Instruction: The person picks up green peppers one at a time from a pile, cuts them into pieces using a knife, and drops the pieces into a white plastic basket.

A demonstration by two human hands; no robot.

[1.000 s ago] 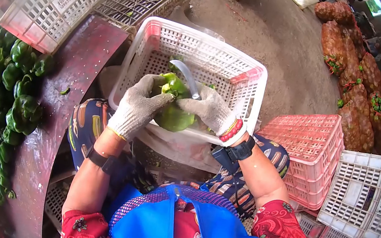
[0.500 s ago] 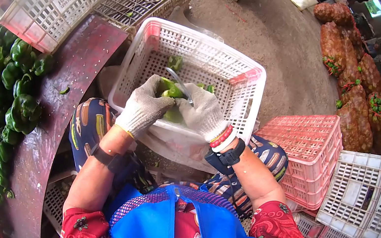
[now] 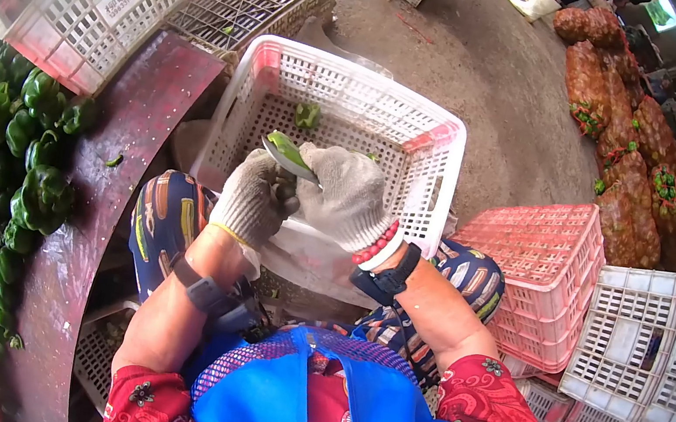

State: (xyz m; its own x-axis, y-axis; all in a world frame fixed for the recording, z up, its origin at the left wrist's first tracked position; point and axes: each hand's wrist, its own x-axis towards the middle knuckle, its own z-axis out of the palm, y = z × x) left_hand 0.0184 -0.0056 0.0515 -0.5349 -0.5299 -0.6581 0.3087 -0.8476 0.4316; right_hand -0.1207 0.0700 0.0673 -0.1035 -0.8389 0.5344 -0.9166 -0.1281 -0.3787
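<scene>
Over a white plastic crate [image 3: 352, 67], both my gloved hands work close together. My right hand [image 3: 346, 186] is closed on a knife with a curved metal blade [image 3: 291, 162]. A piece of green pepper [image 3: 284, 146] lies along the blade, next to the right fingers. My left hand [image 3: 255, 195] is just below the blade, its fingers curled; what they hold, if anything, is hidden. Another green pepper piece [image 3: 307, 115] rests on the crate's bottom.
At the left, many whole green peppers [image 3: 1, 158] are heaped by a reddish board [image 3: 80, 223]. An upright crate [image 3: 96, 5] stands behind it. Stacked pink crates [image 3: 528, 268] and white crates [image 3: 624, 345] are at the right. Filled net sacks [image 3: 629, 160] lie beyond, near a person's white boot [image 3: 533, 3].
The blade has swung left and lower, over the left hand. The green pepper between the hands now shows as a piece along the blade. My left hand has dropped slightly and turned.
</scene>
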